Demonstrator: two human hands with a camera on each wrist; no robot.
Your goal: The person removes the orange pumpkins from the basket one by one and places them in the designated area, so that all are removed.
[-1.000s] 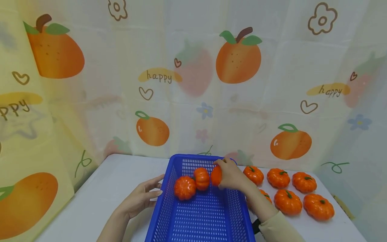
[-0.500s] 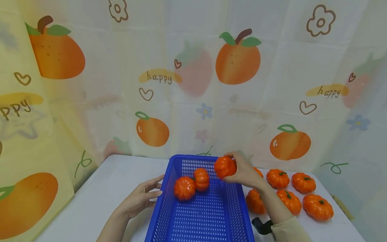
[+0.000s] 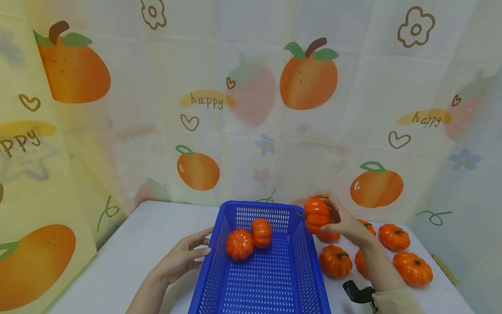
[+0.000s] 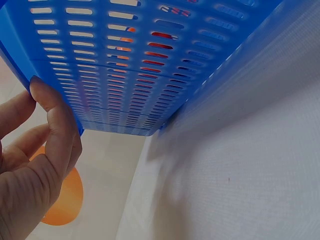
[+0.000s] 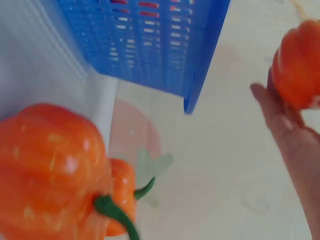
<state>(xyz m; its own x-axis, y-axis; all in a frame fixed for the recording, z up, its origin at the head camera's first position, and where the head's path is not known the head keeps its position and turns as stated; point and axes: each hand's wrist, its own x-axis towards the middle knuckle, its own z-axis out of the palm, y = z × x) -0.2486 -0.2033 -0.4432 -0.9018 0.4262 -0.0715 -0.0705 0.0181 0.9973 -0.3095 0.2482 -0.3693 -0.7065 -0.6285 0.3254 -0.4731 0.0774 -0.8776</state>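
A blue plastic basket stands in the middle, two small orange pumpkins lying against each other inside it. My left hand is at its left side; in the left wrist view the fingertips touch the outer rim, the fingers loosely bent. With fingers and thumb, my right hand grips another orange pumpkin just beyond the basket's back right corner. Its green stem points left, over the rim. In the right wrist view this pumpkin is raised, partly cut off by the frame.
Several orange pumpkins with green stems lie on the white table right of the basket, some partly hidden by my right arm. A black device hangs at the right wrist. A fruit-printed cloth hangs behind the table.
My right hand has lifted the pumpkin out of the basket's back right area and carried it right, over the rim. The pumpkin has turned in the hand's hold. My left hand stays put.
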